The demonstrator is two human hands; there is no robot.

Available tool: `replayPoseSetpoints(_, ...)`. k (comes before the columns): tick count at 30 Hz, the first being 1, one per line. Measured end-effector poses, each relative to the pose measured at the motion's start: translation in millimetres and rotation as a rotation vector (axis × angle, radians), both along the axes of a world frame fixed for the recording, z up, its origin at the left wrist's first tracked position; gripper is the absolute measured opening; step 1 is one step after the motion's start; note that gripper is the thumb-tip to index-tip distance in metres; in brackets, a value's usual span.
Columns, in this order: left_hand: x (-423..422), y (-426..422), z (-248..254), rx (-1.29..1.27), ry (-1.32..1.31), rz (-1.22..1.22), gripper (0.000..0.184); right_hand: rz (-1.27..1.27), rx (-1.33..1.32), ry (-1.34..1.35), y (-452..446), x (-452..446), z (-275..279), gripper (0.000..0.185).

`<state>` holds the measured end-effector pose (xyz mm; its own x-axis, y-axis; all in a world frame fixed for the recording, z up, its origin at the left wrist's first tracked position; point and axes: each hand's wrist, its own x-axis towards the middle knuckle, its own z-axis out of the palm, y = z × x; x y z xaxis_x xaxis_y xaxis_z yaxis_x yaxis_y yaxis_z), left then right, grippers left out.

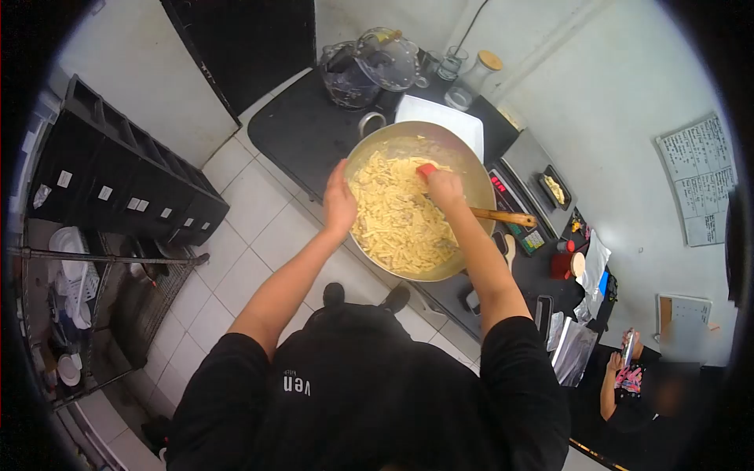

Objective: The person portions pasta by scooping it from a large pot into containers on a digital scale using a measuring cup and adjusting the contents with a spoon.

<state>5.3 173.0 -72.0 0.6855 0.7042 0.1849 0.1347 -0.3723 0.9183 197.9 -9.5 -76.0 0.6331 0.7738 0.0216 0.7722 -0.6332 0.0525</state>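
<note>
A large round metal pan (473,174) sits at the edge of the dark counter, filled with short yellowish pasta pieces (400,212) in a pale sauce. My left hand (340,202) grips the pan's left rim. Inside the pan, over the pasta, my right hand (445,188) is closed on a small red utensil (426,169); its exact kind is hard to make out. A wooden handle (506,217) sticks out over the pan's right rim, passing beneath my right forearm.
Right of the pan are a digital scale (522,235) and a small black tray of food (554,191). Behind stand a white tray (444,118), a clear lidded pot (349,78) and a glass jar (471,82). Black drawers (118,169) line the left. Another person (628,385) is at lower right.
</note>
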Motion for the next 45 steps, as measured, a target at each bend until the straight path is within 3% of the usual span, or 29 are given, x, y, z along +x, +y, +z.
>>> replayPoseSetpoints(2, -1, -1, 8, -0.008, 0.035, 0.001, 0.042, -0.192, 0.082, 0.169, 5, -18, 10, 0.025)
replayPoseSetpoints(6, -2, -1, 9, -0.050, 0.132, -0.017, 0.045, -0.258, 0.029, 0.197, 19, -18, -10, 0.020)
replayPoseSetpoints(11, -1, 0, -3, -0.054, 0.099, -0.051, 0.047, -0.235, 0.363, 0.279, 17, -20, -20, 0.022)
replayPoseSetpoints(14, 0, 2, -3, -0.032, 0.079, -0.058, 0.047, -0.366, 0.405, 0.497, 10, -22, -1, 0.023)
replayPoseSetpoints(19, 0, 3, -7, -0.047, 0.027, -0.055, 0.047, -0.429, 0.459, 0.545, 13, -26, -19, 0.023)
replayPoseSetpoints(22, 0, 0, -1, -0.031, 0.063, -0.018, 0.047, -0.528, 0.574, 0.678, 10, -22, -20, 0.022)
replayPoseSetpoints(24, -3, 0, 6, -0.033, 0.066, -0.015, 0.047, -0.512, 0.799, 0.944, -7, -16, -15, 0.024)
replayPoseSetpoints(30, -1, 0, 7, -0.035, 0.017, -0.015, 0.044, -0.584, 0.888, 1.207, -44, -21, 13, 0.025)
replayPoseSetpoints(34, -1, 0, 0, 0.001, -0.025, -0.023, 0.045, -0.722, 0.927, 1.195, -63, -44, 33, 0.025)
replayPoseSetpoints(36, 1, 0, 0, -0.012, -0.027, -0.047, 0.045, -0.551, 0.857, 0.970, -68, -56, 31, 0.023)
replayPoseSetpoints(42, 0, 3, -2, 0.018, 0.024, -0.056, 0.044, -0.442, 0.542, 0.565, -91, -74, 29, 0.020)
replayPoseSetpoints(45, -1, 1, 3, 0.028, 0.041, -0.062, 0.045, -0.556, 0.650, 0.679, -107, -72, 30, 0.019)
